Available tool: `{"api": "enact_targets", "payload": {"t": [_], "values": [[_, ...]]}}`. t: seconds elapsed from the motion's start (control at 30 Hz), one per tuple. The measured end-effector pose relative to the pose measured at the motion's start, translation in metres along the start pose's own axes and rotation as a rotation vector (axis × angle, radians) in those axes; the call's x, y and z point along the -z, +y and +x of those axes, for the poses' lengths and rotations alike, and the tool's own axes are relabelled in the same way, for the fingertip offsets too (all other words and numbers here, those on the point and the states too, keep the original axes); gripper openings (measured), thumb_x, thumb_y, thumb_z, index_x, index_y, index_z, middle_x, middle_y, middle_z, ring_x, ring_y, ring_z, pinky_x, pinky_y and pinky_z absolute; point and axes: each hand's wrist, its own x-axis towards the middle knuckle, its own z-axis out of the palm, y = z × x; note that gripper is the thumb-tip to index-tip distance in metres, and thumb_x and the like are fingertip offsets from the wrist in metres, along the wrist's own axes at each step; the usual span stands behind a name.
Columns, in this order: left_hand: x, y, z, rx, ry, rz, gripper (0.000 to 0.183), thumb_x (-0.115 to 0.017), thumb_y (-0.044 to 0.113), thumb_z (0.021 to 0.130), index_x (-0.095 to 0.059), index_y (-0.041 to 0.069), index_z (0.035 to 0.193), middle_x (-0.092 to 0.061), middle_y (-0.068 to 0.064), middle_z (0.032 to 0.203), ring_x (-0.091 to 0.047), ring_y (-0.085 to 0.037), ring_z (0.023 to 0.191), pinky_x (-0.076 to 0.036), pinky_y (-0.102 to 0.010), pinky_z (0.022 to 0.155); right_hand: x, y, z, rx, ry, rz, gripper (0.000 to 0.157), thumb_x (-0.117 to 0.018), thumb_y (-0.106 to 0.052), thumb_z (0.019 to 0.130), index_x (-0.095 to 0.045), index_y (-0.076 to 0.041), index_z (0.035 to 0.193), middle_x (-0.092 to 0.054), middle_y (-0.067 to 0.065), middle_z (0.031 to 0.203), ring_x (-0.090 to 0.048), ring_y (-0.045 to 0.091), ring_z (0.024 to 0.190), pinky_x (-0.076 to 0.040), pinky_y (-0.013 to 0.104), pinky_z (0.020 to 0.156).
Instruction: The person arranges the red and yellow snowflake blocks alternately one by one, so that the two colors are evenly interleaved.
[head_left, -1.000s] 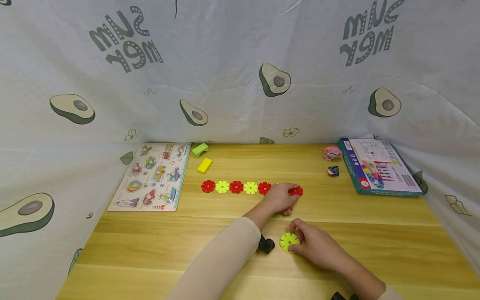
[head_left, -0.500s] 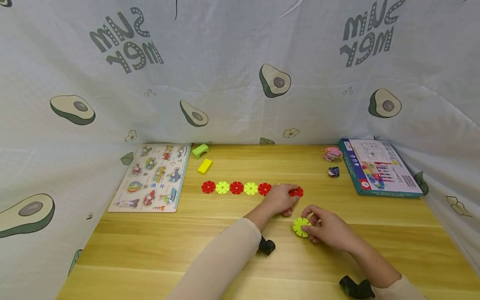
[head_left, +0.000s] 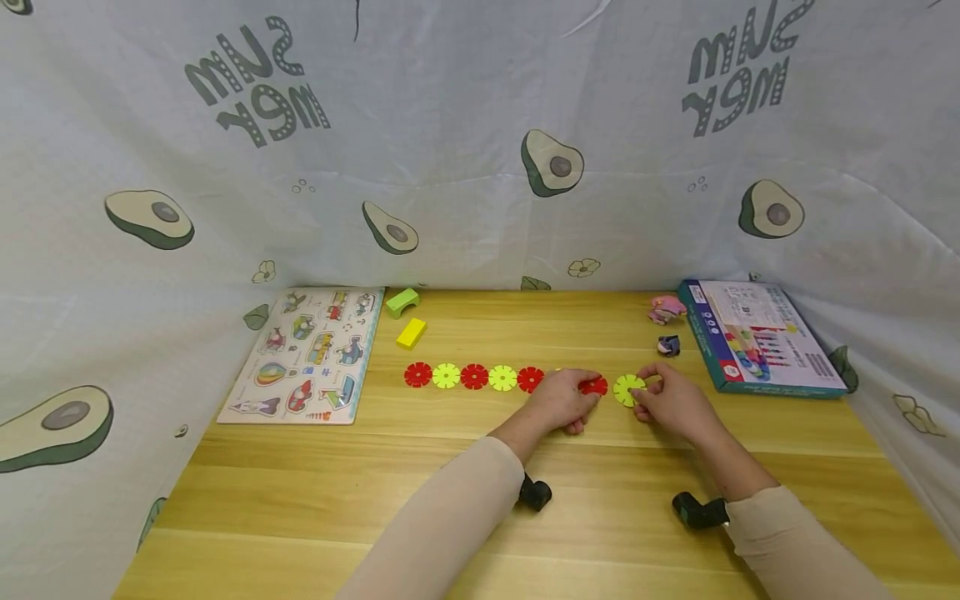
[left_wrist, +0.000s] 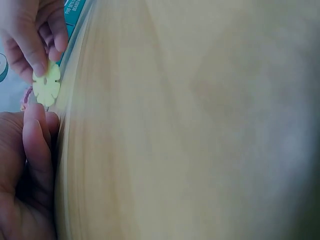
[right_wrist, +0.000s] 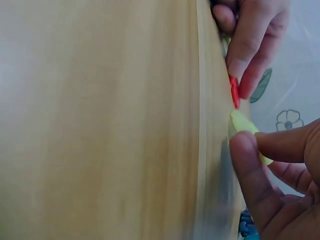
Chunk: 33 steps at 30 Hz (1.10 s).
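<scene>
Alternating red and yellow notched interlocking discs lie in a row across the table, starting with a red disc (head_left: 417, 375) at the left. My left hand (head_left: 558, 400) holds the red end disc (head_left: 594, 387) between thumb and finger and covers most of a yellow one beside it. Just to the right, my right hand (head_left: 675, 402) pinches another yellow disc (head_left: 627, 390) by its right edge. In the right wrist view this yellow disc (right_wrist: 241, 121) is tilted, its edge close to the red disc (right_wrist: 234, 92). The left wrist view shows its notched face above my left fingertips.
A picture puzzle board (head_left: 300, 354) lies at the left, near a green arch block (head_left: 402, 302) and a yellow block (head_left: 411, 333). Back right are a pink figure (head_left: 666, 309), a small dark figure (head_left: 668, 345) and a boxed set (head_left: 757, 337). A printed curtain (head_left: 465, 150) hangs behind.
My right hand has carried the yellow disc forward and to the right, from the near table to beside the row's red end. My left hand has stayed on the red disc.
</scene>
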Motion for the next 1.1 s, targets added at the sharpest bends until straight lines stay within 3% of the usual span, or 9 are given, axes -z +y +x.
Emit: {"api": "enact_targets", "payload": {"t": [0.4, 0.7, 0.83, 0.97, 1.1], "values": [[-0.003, 0.003, -0.002, -0.006, -0.014, -0.012, 0.039, -0.061, 0.022, 0.09, -0.055, 0.029, 0.128, -0.056, -0.004, 0.049, -0.053, -0.015, 0.036, -0.049, -0.027, 0.038, 0.003, 0.004, 0.011, -0.009, -0.012, -0.201, 0.038, -0.058, -0.03, 0.091, -0.047, -0.001, 0.113, -0.057, 0.004, 0.063, -0.052, 0.018, 0.051, -0.041, 0.029, 0.048], [-0.003, 0.001, 0.001, -0.013, -0.008, 0.019, 0.041, -0.063, 0.026, 0.089, -0.053, 0.032, 0.129, -0.055, -0.002, 0.049, -0.053, -0.014, 0.036, -0.048, -0.025, 0.038, 0.003, 0.009, 0.011, -0.029, -0.021, -0.152, 0.041, -0.048, -0.036, 0.096, -0.045, -0.003, 0.118, -0.057, 0.007, 0.072, -0.054, 0.02, 0.057, -0.045, 0.03, 0.052], [-0.002, -0.003, 0.0, -0.055, 0.0, 0.038, 0.046, -0.065, 0.028, 0.087, -0.051, 0.032, 0.131, -0.054, 0.0, 0.047, -0.054, -0.014, 0.037, -0.048, -0.025, 0.04, 0.002, 0.009, 0.009, -0.046, -0.012, -0.127, 0.041, -0.043, -0.037, 0.098, -0.044, -0.003, 0.121, -0.056, 0.009, 0.075, -0.054, 0.02, 0.058, -0.045, 0.03, 0.052], [0.002, -0.013, -0.01, -0.104, 0.001, 0.005, 0.052, -0.065, 0.03, 0.086, -0.046, 0.03, 0.135, -0.056, 0.001, 0.047, -0.055, -0.014, 0.04, -0.049, -0.026, 0.044, 0.004, 0.007, 0.002, -0.005, -0.007, -0.158, 0.044, -0.043, -0.04, 0.097, -0.044, -0.004, 0.123, -0.057, 0.009, 0.076, -0.053, 0.021, 0.061, -0.043, 0.03, 0.054], [0.016, -0.024, -0.032, -0.117, -0.035, -0.059, 0.053, -0.065, 0.03, 0.087, -0.045, 0.026, 0.135, -0.059, -0.001, 0.054, -0.058, -0.016, 0.045, -0.051, -0.028, 0.049, 0.012, 0.005, -0.008, 0.05, 0.008, -0.199, 0.052, -0.041, -0.047, 0.095, -0.044, -0.005, 0.126, -0.056, 0.013, 0.089, -0.052, 0.025, 0.073, -0.043, 0.032, 0.059]]}}
